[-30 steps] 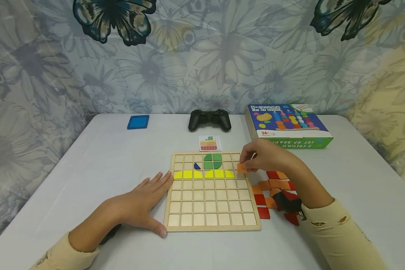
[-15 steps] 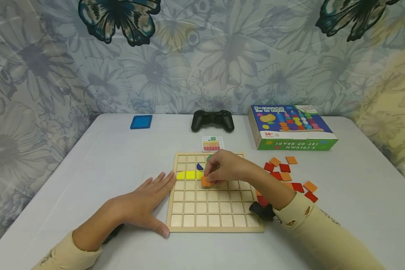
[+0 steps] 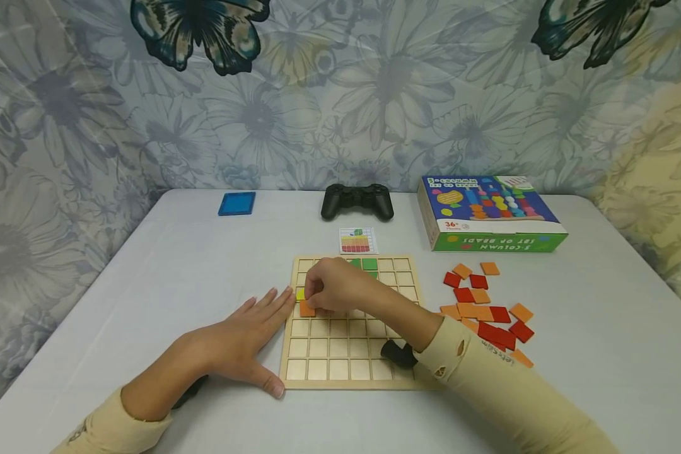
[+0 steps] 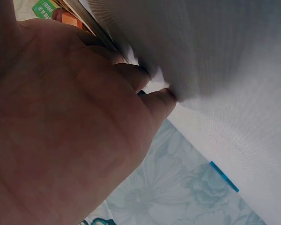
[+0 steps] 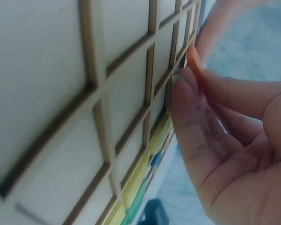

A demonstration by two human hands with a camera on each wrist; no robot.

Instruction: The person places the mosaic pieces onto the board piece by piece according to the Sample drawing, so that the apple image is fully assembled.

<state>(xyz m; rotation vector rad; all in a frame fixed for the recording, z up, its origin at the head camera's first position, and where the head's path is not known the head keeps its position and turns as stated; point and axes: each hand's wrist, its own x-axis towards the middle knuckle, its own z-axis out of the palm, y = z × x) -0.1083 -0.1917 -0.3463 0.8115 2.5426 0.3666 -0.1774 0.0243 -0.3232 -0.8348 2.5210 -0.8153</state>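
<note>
A wooden grid board [image 3: 363, 384] lies on the white table. My right hand [image 3: 340, 285] pinches an orange square tile [image 3: 308, 309] between thumb and fingers, over the leftmost column in the row below the yellow pieces. The right wrist view shows that same orange tile [image 5: 195, 64] tilted against the grid. One yellow piece [image 3: 301, 294] and some green pieces [image 3: 369, 264] show in the board; my right hand hides the others. My left hand [image 3: 235, 343] lies with fingers straight along the board's left edge, its thumb by the near left corner.
Loose orange and red tiles [image 3: 499, 314] lie scattered right of the board. Behind it are a small pattern card [image 3: 358, 241], a black game controller [image 3: 357, 202], a blue square tray [image 3: 237, 203] and a bead-set box [image 3: 490, 214].
My right hand has carried the orange tile leftward from the board's right edge, across the grid, to the leftmost column. My left hand has stayed at the board's left edge.
</note>
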